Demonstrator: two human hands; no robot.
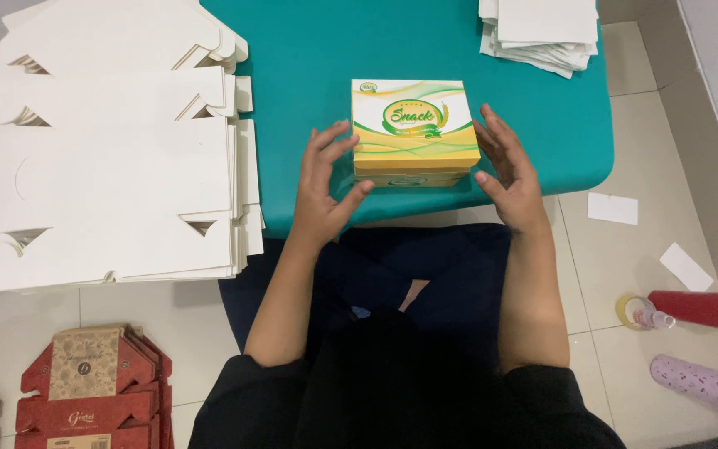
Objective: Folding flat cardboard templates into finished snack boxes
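Observation:
A closed square cardboard box [413, 125], white, green and yellow on top, sits near the front edge of a low teal table [317, 50]. My left hand [326, 187] is at the box's left side, fingers spread, fingertips close to or just touching its corner. My right hand [508, 170] is at the box's right side, fingers apart and curved toward it. Neither hand grips the box.
A tall stack of flat white box blanks [118, 150] lies at left, overlapping the table. More white blanks [542, 29] are at the table's far right. Red-brown flat cartons [93, 391] lie on the tiled floor. A red bottle [700, 309], a pink patterned bottle [704, 382] and paper scraps [612, 208] lie at right.

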